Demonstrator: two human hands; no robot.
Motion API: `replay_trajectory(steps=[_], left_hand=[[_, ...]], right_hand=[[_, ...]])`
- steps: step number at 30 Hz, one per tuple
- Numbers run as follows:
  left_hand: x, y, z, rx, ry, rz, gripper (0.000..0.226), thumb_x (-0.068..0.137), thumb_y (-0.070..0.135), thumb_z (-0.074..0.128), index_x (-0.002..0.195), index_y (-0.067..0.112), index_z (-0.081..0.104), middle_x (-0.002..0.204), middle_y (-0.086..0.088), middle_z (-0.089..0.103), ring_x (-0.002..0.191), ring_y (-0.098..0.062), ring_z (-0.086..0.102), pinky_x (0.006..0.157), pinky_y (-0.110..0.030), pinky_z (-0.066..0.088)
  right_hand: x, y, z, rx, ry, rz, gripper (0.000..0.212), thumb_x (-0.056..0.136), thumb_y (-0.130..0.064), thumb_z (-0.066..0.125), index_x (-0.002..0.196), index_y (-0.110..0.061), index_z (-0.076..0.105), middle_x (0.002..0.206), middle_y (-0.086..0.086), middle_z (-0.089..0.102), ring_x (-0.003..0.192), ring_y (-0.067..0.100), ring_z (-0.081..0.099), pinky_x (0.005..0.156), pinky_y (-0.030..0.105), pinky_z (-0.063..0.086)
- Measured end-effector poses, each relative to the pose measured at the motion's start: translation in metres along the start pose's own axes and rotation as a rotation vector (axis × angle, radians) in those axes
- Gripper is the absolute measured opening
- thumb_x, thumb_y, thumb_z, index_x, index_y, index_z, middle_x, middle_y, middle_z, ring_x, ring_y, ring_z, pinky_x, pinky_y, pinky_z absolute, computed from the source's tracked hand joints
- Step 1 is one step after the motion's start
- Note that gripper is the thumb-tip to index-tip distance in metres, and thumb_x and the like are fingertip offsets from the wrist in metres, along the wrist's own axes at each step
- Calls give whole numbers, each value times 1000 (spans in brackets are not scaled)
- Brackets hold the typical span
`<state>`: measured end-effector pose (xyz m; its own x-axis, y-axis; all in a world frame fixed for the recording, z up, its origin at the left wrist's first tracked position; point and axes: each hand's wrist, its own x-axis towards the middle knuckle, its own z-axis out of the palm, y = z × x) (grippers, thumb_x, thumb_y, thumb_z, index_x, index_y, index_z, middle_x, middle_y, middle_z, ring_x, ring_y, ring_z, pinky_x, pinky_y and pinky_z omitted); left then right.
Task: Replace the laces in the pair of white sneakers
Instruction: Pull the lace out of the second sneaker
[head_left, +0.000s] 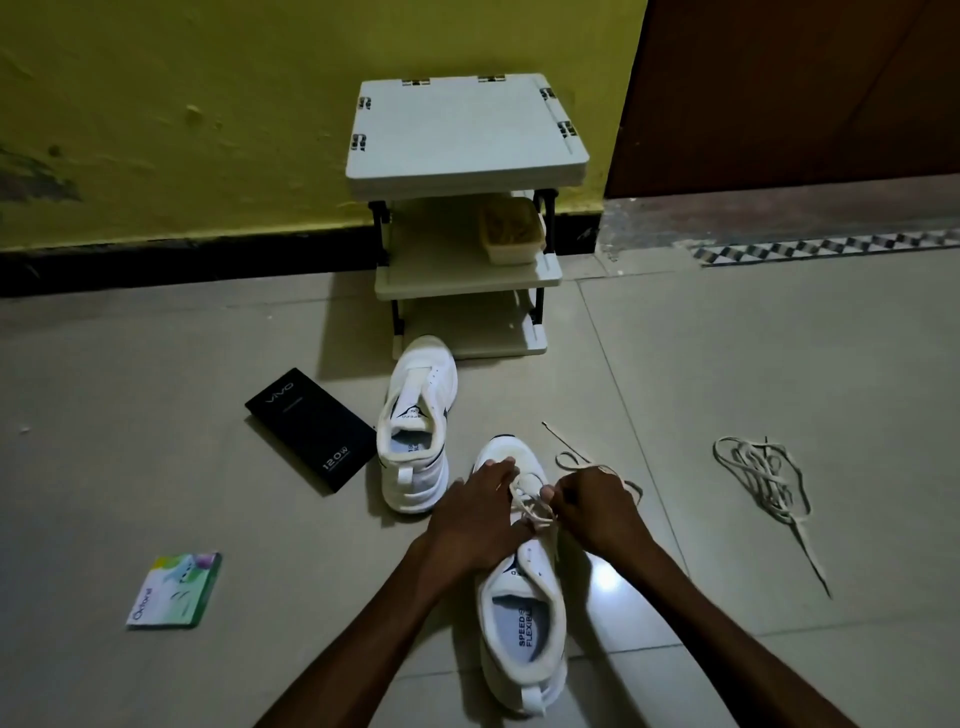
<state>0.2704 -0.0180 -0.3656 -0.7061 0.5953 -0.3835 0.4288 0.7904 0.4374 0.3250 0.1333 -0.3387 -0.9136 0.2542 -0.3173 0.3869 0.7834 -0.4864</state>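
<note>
Near sneaker (524, 623): on floor (208, 467), toe pointing away, lower eyelets laced. Left hand (475, 512): grip clamped over its forefoot. Right hand (592, 501): grip pinched together on lace (535, 512) beside the eyelets. Second sneaker (415, 431): unlaced, just beyond, to the left. Loose laces (763, 473): heaped well to the right.

Bare floor (675, 441) between sneaker (524, 623), loose laces (766, 480)
</note>
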Motion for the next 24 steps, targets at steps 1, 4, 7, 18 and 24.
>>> replay_trajectory(steps=[1,4,7,18,24], left_hand=[[0,0,0,-30,6,-1,75,94,53,48,155,24,16,162,8,15,149,-14,13,120,-42,19],[0,1,-1,-78,32,18,73,89,59,51,151,30,25,157,7,28,145,-17,27,115,-47,27],[1,1,-1,53,-13,8,76,93,59,45,154,24,19,161,6,18,146,-18,22,116,-48,24],[0,8,-4,75,-83,-77,82,95,58,44,156,23,2,164,8,1,150,-12,1,121,-45,0],[-1,8,-2,88,-31,-35,81,95,53,48,156,17,6,164,4,2,150,-15,6,120,-37,12]], right_hand=[[-1,0,-1,154,-4,-14,51,96,-32,54,49,-19,42,46,-7,44,47,3,42,49,20,29],[-4,-12,-17,851,-39,-7,35,98,-17,49,69,-4,63,70,-6,68,67,5,62,69,21,48],[3,-26,-39,1144,-145,66,26,92,-7,39,72,-5,56,75,7,69,70,25,63,80,36,51],[-18,-66,-100,724,246,-192,43,102,-28,40,62,-20,54,58,-1,50,57,17,45,59,33,37],[-32,-87,-186,1024,421,-445,36,104,-26,34,73,-19,51,62,-12,47,60,7,41,58,22,37]])
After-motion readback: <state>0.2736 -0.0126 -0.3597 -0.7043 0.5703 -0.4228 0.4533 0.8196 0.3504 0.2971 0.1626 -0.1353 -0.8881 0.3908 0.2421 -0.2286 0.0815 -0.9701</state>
